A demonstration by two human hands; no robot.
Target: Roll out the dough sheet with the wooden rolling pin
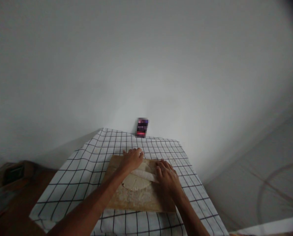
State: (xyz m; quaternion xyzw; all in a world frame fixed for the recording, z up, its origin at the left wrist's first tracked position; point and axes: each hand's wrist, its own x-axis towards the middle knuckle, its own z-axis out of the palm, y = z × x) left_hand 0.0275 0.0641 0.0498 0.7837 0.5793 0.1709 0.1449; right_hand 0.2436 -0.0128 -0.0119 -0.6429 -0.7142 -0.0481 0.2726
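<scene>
A pale rolling pin [146, 175] lies slantwise across a flat, round sheet of dough [136, 183]. The dough rests on a floury wooden board [136, 203]. At the pin's left end is my left hand [134, 159], its fingers bent over the pin and reaching toward the board's far edge. My right hand [168, 173] covers the other end, with its fingers curved forward over it. Both ends of the pin are hidden under my hands. Part of the dough's far side shows beyond the pin.
Beneath the board is a table with a white, black-checked cloth [72, 180]. A small, pixelated dark and pink object [142, 127] leans against the pale wall [146, 65] at the table's back edge. A cardboard box [18, 173] stands low on the left.
</scene>
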